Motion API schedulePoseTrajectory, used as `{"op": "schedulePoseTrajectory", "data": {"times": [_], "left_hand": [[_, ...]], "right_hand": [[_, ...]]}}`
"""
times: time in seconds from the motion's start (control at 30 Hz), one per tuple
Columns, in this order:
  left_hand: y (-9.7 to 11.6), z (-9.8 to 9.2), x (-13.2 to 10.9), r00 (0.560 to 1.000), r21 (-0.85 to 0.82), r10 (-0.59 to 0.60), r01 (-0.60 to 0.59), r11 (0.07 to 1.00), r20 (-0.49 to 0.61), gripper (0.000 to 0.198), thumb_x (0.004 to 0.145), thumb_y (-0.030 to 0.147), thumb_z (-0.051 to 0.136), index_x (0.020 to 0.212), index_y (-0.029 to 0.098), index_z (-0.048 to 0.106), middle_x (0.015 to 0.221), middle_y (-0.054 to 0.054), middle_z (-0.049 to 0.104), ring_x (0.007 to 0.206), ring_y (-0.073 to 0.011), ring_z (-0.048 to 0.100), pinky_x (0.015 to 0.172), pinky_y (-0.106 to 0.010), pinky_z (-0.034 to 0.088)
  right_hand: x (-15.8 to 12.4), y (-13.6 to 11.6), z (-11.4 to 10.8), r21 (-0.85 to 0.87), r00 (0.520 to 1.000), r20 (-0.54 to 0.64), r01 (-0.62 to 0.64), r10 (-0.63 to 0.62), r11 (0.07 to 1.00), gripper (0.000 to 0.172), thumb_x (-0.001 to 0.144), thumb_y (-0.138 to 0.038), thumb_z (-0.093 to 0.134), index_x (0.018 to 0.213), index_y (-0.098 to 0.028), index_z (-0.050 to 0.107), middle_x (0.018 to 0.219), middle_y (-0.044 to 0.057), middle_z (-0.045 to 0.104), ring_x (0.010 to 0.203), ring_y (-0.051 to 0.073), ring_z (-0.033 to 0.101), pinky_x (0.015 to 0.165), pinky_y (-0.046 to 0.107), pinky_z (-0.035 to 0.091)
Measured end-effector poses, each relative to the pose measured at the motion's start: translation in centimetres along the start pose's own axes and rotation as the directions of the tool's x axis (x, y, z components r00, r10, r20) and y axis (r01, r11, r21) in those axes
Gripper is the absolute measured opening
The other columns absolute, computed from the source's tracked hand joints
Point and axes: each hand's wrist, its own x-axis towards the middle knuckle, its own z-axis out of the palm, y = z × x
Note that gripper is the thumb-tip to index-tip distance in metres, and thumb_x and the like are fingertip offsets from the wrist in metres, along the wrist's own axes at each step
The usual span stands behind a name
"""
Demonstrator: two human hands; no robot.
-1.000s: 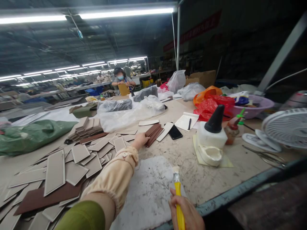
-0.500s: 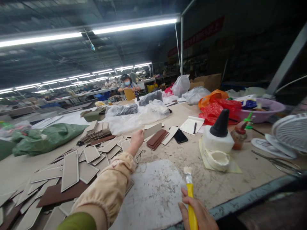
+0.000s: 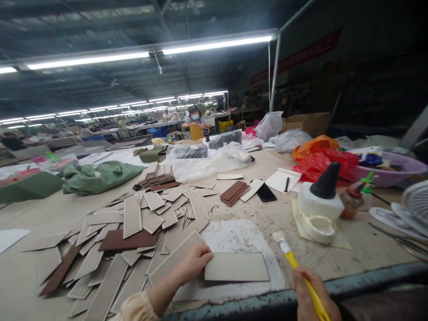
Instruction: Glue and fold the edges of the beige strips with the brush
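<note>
My left hand point(image 3: 195, 264) pinches the left end of a beige rectangular panel point(image 3: 236, 267), held over a stained white sheet point(image 3: 234, 232) near the table's front edge. In my right hand point(image 3: 312, 292) is a yellow-handled paintbrush point(image 3: 291, 258), its pale bristles pointing up and left, apart from the panel. Many loose beige panels point(image 3: 133, 217) with light edges lie heaped to the left, some dark brown pieces point(image 3: 129, 240) among them. Right of the sheet, a small cream-coated glue dish point(image 3: 317, 226) stands by a white bottle with a black cone cap point(image 3: 325, 189).
Brown strips point(image 3: 233, 192), a black phone point(image 3: 266, 192) and a notepad with a pen point(image 3: 283, 180) lie beyond the sheet. Plastic bags point(image 3: 210, 160) line the back. A purple basin point(image 3: 406, 162) and a white fan point(image 3: 417, 200) stand at right. A co-worker point(image 3: 195, 120) sits far off.
My left hand has come back from the far side of the heap to the white sheet, bringing a beige panel. My right hand still holds the brush, now tilted more to the left.
</note>
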Motion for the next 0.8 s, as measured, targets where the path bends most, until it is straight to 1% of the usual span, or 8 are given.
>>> {"op": "schedulePoseTrajectory", "data": {"times": [0.1,0.17,0.23,0.33,0.43,0.53,0.67,0.8], "left_hand": [[-0.4,0.3,-0.5,0.99,0.2,0.111,-0.091,0.976,-0.087,0.021,0.084,0.03,0.047,0.079,0.019,0.064,0.072,-0.001,0.063,0.071,-0.0174,0.059,0.063,-0.026,0.043],[-0.5,0.3,-1.0,0.967,0.311,0.206,-0.152,0.938,-0.151,0.02,0.086,0.029,0.05,0.093,0.019,0.066,0.083,-0.004,0.066,0.079,-0.0196,0.061,0.072,-0.03,0.047],[-1.0,0.2,-1.9,0.935,0.384,0.303,-0.215,0.898,-0.184,0.024,0.087,0.027,0.052,0.105,0.017,0.063,0.094,-0.008,0.066,0.086,-0.0208,0.062,0.078,-0.032,0.049],[-2.3,-0.1,-3.5,0.858,0.414,0.487,-0.389,0.823,-0.162,0.025,0.09,0.022,0.049,0.111,0.017,0.061,0.108,-0.011,0.062,0.097,-0.0193,0.06,0.087,-0.031,0.05],[-3.6,-0.4,-4.8,0.766,0.434,0.639,-0.551,0.713,-0.076,0.023,0.092,0.02,0.047,0.109,0.019,0.063,0.109,-0.009,0.063,0.099,-0.0174,0.06,0.088,-0.03,0.049],[-4.1,-0.3,-5.2,0.714,0.449,0.7,-0.626,0.638,-0.001,0.023,0.093,0.018,0.047,0.106,0.02,0.066,0.103,-0.008,0.066,0.092,-0.0169,0.06,0.084,-0.031,0.05],[-3.7,0.3,-5.0,0.694,0.43,0.72,-0.654,0.622,0.016,0.023,0.094,0.021,0.048,0.101,0.018,0.069,0.095,-0.009,0.068,0.086,-0.0159,0.06,0.078,-0.028,0.051],[-3.6,0.8,-5.0,0.679,0.419,0.734,-0.668,0.615,0.003,0.021,0.094,0.021,0.049,0.098,0.017,0.069,0.094,-0.009,0.069,0.082,-0.0154,0.06,0.076,-0.028,0.051]], "right_hand": [[-0.2,-0.7,0.5,0.014,0.995,0.095,-0.026,0.025,1.0,0.042,0.086,-0.059,0.049,0.091,-0.019,0.063,0.073,0.004,0.064,0.063,0.018,0.059,0.059,0.027,0.048],[-0.3,-1.2,0.9,0.055,0.989,0.142,-0.054,0.046,0.997,0.04,0.086,-0.057,0.051,0.093,-0.018,0.062,0.073,0.003,0.062,0.064,0.017,0.058,0.062,0.027,0.048],[-0.6,-1.6,1.4,0.152,0.979,0.189,-0.107,0.077,0.983,0.038,0.086,-0.053,0.053,0.094,-0.017,0.06,0.068,0.001,0.058,0.062,0.016,0.055,0.062,0.028,0.047],[-1.0,-2.2,2.2,0.3,0.953,0.283,-0.195,0.107,0.934,0.035,0.088,-0.05,0.052,0.094,-0.017,0.059,0.06,-0.002,0.052,0.057,0.014,0.051,0.057,0.026,0.045],[-1.5,-3.0,3.1,0.365,0.913,0.395,-0.258,0.102,0.894,0.035,0.09,-0.05,0.049,0.094,-0.017,0.059,0.057,-0.003,0.05,0.054,0.012,0.048,0.052,0.024,0.043],[-2.1,-3.9,4.2,0.388,0.867,0.49,-0.314,0.094,0.866,0.036,0.09,-0.05,0.048,0.095,-0.016,0.059,0.057,-0.003,0.05,0.052,0.012,0.049,0.048,0.022,0.041],[-3.1,-4.7,5.6,0.335,0.806,0.585,-0.345,0.094,0.877,0.036,0.09,-0.05,0.049,0.096,-0.016,0.059,0.057,-0.003,0.051,0.052,0.012,0.049,0.05,0.023,0.041],[-3.6,-5.0,6.5,0.289,0.766,0.637,-0.34,0.085,0.895,0.039,0.089,-0.053,0.049,0.096,-0.016,0.059,0.057,-0.003,0.051,0.052,0.012,0.048,0.051,0.024,0.041]]}}
